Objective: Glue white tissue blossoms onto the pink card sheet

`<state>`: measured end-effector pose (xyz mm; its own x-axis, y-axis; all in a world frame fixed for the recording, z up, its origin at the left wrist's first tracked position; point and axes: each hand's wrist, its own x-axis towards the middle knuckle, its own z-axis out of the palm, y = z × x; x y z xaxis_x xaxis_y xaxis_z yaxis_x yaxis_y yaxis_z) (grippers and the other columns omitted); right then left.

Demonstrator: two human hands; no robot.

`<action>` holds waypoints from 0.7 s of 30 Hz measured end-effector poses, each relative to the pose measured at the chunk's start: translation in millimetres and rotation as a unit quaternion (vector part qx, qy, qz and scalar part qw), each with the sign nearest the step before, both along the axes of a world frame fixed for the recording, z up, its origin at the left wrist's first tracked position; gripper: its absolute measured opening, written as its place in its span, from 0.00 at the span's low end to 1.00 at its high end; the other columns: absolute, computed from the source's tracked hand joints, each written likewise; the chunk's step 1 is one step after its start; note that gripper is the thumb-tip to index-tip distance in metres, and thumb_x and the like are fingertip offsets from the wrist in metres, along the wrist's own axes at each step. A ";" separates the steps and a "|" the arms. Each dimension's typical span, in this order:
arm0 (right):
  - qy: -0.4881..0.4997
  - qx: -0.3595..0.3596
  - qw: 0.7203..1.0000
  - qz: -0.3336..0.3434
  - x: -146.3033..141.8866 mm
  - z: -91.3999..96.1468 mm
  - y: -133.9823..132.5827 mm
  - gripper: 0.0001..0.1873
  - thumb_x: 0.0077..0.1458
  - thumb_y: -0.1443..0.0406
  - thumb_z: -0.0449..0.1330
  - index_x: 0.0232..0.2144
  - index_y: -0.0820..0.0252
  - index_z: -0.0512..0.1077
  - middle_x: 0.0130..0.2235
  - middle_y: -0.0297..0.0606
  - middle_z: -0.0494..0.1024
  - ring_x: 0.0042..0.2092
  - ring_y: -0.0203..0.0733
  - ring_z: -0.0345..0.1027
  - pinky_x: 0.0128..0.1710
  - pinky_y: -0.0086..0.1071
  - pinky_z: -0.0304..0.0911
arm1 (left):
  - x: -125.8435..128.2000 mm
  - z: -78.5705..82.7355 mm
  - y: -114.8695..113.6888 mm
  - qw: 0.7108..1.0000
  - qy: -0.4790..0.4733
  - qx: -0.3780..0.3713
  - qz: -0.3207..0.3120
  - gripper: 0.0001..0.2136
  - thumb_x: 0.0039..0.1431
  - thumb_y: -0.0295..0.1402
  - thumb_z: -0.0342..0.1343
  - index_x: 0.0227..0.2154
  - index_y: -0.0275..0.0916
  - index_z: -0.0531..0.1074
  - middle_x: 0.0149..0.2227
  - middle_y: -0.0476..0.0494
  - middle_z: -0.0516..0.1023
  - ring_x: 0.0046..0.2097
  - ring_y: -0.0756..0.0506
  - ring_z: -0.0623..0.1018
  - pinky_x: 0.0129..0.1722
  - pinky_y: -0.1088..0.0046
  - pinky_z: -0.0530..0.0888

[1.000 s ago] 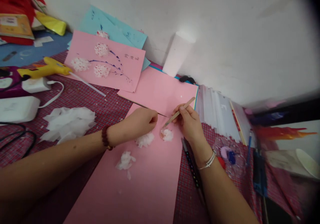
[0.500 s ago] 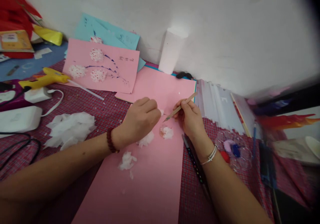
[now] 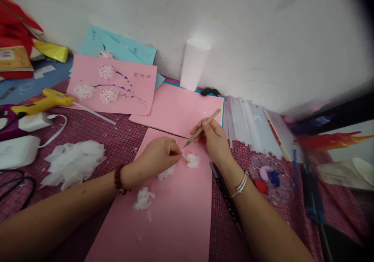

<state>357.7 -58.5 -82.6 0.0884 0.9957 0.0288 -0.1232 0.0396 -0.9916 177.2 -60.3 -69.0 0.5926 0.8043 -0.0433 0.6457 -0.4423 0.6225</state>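
Note:
My right hand [image 3: 212,139] pinches a thin, flat wooden stick [image 3: 206,125] that slants down left to a darker pointed tip. Close to that tip is my left hand [image 3: 159,153], its fingers closed together; whatever they hold is hidden. Both hands are over a pink sheet of paper [image 3: 169,223]. Just below the stick's tip sits a round tuft of white tissue paper [image 3: 193,160] on the sheet. A second white tuft [image 3: 166,172] is partly covered by my left hand, and a crumpled one [image 3: 144,199] lies nearer to me.
A pile of white tissue pieces [image 3: 76,158] is at left, near a yellow glue gun [image 3: 52,100] and a white power strip [image 3: 19,151]. A pink card with white blossoms [image 3: 112,82] leans at the back. Right are a dark pen [image 3: 223,192] and a clear paint palette [image 3: 282,195].
My left hand has turned and lowered, its fingertips now pointing right near the stick's tip. My right hand with the stick has shifted slightly left. The view has moved a little.

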 end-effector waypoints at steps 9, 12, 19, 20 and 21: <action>0.009 -0.001 1.000 0.001 -1.8 -0.4 1.2 0.11 0.59 0.57 0.53 0.29 0.57 0.64 0.25 0.30 0.74 0.20 0.30 0.63 0.17 0.24 0.55 | -0.6 -2.9 -3.4 0.992 -0.043 0.112 -0.031 0.09 0.56 0.28 0.54 0.23 0.38 0.76 0.24 0.49 0.74 0.31 0.50 0.71 0.31 0.75 0.65; 0.034 0.006 0.999 -0.034 -0.2 -2.8 2.8 0.11 0.58 0.57 0.53 0.29 0.57 0.65 0.25 0.30 0.74 0.20 0.30 0.62 0.17 0.25 0.54 | -4.5 3.4 0.8 0.964 -0.026 0.263 -0.029 0.12 0.59 0.27 0.50 0.22 0.36 0.73 0.24 0.48 0.71 0.31 0.50 0.68 0.33 0.73 0.65; 0.031 -0.002 0.998 -0.055 2.1 -5.3 3.1 0.12 0.57 0.55 0.54 0.30 0.56 0.64 0.25 0.30 0.74 0.20 0.30 0.62 0.17 0.24 0.55 | -1.9 -8.3 -2.1 0.962 0.011 0.265 -0.065 0.12 0.60 0.26 0.49 0.22 0.35 0.70 0.25 0.47 0.71 0.31 0.49 0.69 0.32 0.74 0.65; 0.027 0.000 0.999 -0.045 2.0 -5.2 2.7 0.12 0.58 0.55 0.54 0.30 0.56 0.64 0.25 0.30 0.74 0.20 0.30 0.62 0.17 0.24 0.55 | -1.4 -11.2 -3.6 0.967 0.013 0.242 -0.076 0.11 0.60 0.26 0.49 0.22 0.35 0.71 0.26 0.47 0.72 0.32 0.49 0.70 0.32 0.74 0.66; 0.023 0.002 0.999 -0.034 1.8 -4.9 2.3 0.12 0.58 0.55 0.54 0.30 0.56 0.64 0.25 0.30 0.74 0.20 0.30 0.62 0.18 0.25 0.55 | -1.3 -13.4 -5.0 0.971 0.013 0.223 -0.086 0.11 0.60 0.27 0.50 0.23 0.35 0.71 0.26 0.47 0.72 0.33 0.49 0.70 0.33 0.74 0.67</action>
<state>359.5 -56.2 -87.6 0.1572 0.9872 0.0281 -0.1648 0.0543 -0.9848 175.9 -65.3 -82.4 0.7238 0.6349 0.2701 0.5506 -0.7675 0.3284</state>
